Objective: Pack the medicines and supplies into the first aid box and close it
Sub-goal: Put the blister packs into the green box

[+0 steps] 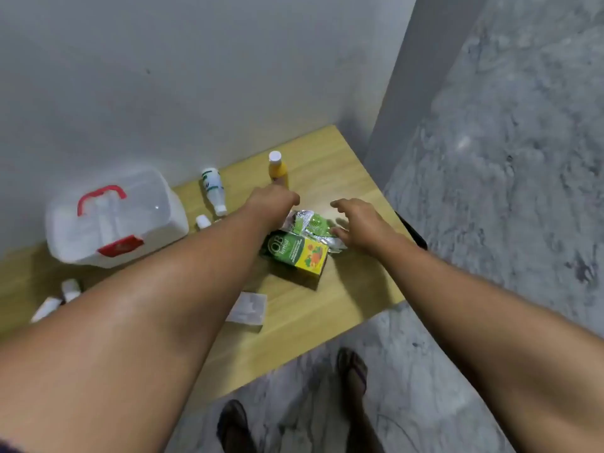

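Note:
The translucent first aid box (114,217), with a red handle and red latch, stands with its lid down at the table's back left. My left hand (271,201) reaches over the front of a yellow bottle (277,170) with a white cap; its fingers are hidden. My right hand (356,223) is spread, fingertips on a pile of green foil sachets (310,223). A green and yellow medicine carton (295,256) lies just in front of the sachets. A white bottle with a green label (214,191) lies on its side beside the box.
A small white bottle (202,221) stands by the box, and two more white bottles (70,289) lie at the left edge. A clear flat packet (248,308) lies near the front of the wooden table (327,305). A wall backs the table; my sandalled feet are below.

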